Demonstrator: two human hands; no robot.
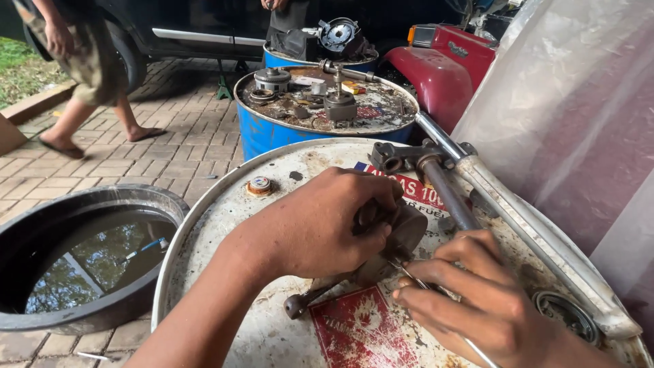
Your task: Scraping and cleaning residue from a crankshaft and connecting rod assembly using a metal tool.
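Drum top (272, 204) | left hand (320, 225) grips piston (402, 235) | right hand (490, 300) pinches tool (409, 274)

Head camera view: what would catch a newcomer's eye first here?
Two hands at the bottom centre: the left hand clamps a round grey metal part on a white drum lid, while the right hand works a thin tool against it. Behind stands a blue drum strewn with parts.

On the white steel drum top (225, 204), the left hand (320, 221) sits over the round grey metal part (402, 235), the right hand (490, 300) just right of it. The long metal fork tube (524, 218) lies along the right rim. Behind stands the blue drum (262, 133); at left, the black water-filled tub (41, 218).
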